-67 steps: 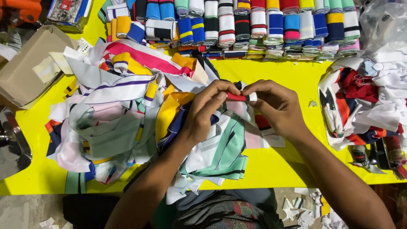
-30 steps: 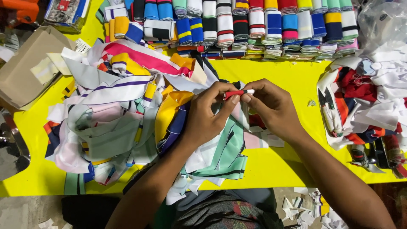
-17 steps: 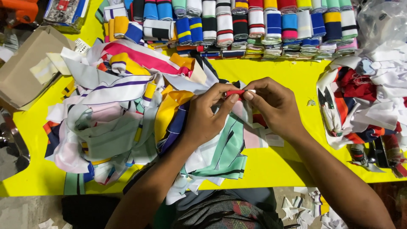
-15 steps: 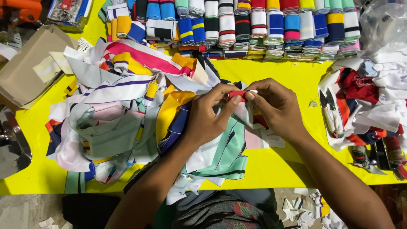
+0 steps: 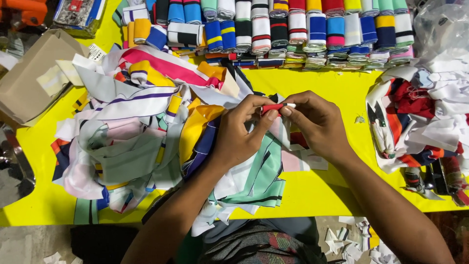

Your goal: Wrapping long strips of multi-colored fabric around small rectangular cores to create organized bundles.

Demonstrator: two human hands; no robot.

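Left hand [image 5: 242, 132] and right hand [image 5: 317, 124] meet above the yellow table [image 5: 332, 85], fingertips of both pinched shut on a small red-and-white fabric strip [image 5: 276, 107]. Heap of cut striped fabric [image 5: 141, 132] left of the hands. Beyond them, a row of folded striped collars [image 5: 293, 29] along the table's far edge.

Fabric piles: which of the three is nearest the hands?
The big striped pile left of centre. It runs under both hands, left hand and right hand. The right-edge pile and the folded rolls lie apart.
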